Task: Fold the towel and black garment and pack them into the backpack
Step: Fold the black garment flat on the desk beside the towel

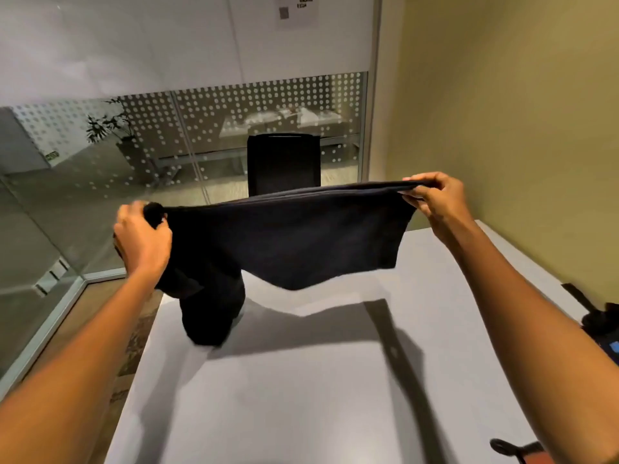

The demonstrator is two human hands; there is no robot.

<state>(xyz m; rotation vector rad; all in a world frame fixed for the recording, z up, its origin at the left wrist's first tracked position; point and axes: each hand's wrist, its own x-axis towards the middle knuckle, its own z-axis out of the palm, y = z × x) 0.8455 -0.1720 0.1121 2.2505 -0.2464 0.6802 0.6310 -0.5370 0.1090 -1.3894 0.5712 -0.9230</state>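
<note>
Stretching across the middle of the frame, the black garment hung in the air between two raised hands, above the grey table. The left hand was at the centre left of the frame, with its back turned to the camera and the fingers curled tightly around a bunched corner of the cloth. The left forearm rose from the lower left corner of the frame up to this hand. The right hand was at the centre right, a little higher than the left one, and it pinched the other end of the top edge between thumb and bent fingers. The right forearm came up from the lower right corner of the frame.

The top edge of the garment was pulled almost straight between the two grips. The main part hung down flat below it, and its lower edge did not touch the table. Under the left hand a longer part of the cloth dropped down, and its end rested on the table near the left edge.

A dark shadow of the cloth lay on the table below it. At the right edge of the frame some dark objects were partly visible, but I could not tell what they were. A black chair stood behind the table, before a glass wall with white dots.
</note>
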